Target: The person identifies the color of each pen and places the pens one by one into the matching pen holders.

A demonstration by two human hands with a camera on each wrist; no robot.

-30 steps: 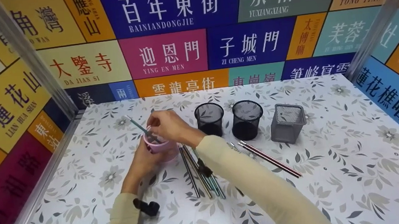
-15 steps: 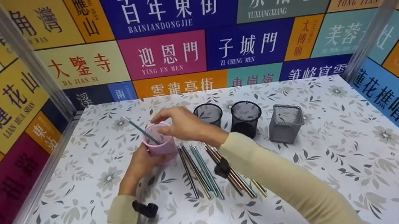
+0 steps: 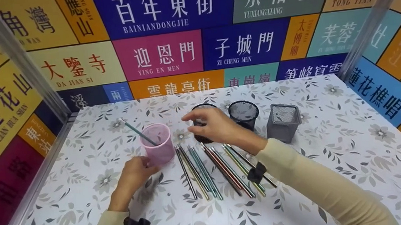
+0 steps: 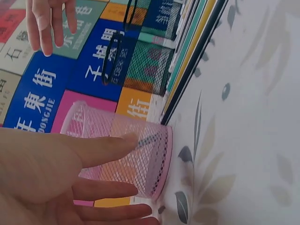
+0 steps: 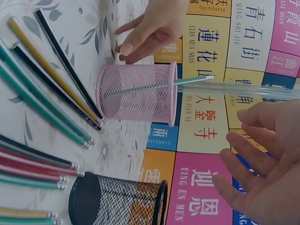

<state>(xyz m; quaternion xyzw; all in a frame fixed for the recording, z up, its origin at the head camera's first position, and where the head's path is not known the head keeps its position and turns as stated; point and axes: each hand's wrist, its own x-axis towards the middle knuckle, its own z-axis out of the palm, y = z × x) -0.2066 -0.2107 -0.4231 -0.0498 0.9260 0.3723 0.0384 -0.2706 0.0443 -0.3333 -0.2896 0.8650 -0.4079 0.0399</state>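
A pink mesh pencil cup [image 3: 161, 150] stands upright on the patterned table, with one green pencil [image 3: 135, 129] leaning in it and sticking out over the rim. Beside the cup's lower left side is my left hand [image 3: 132, 177], its thumb and fingers loosely spread; in the left wrist view the hand [image 4: 47, 173] overlaps the cup, and contact is hard to tell. My right hand [image 3: 216, 125] hangs in the air in front of a black mesh cup [image 3: 203, 140], partly hiding it. Its fingers are relaxed and hold nothing, as the right wrist view confirms.
Several pencils lie in rows on the table: a left group [image 3: 199, 176] and a right group [image 3: 227, 173], partly under my right forearm. A second black mesh cup [image 3: 243, 111] and a grey square mesh holder [image 3: 284, 127] stand at the back right. Sign-printed walls [image 3: 166, 54] enclose the table.
My right hand has left the green pencil in the pink cup and moved right, away from it. The left hand has loosened from the cup and drawn slightly back toward me.
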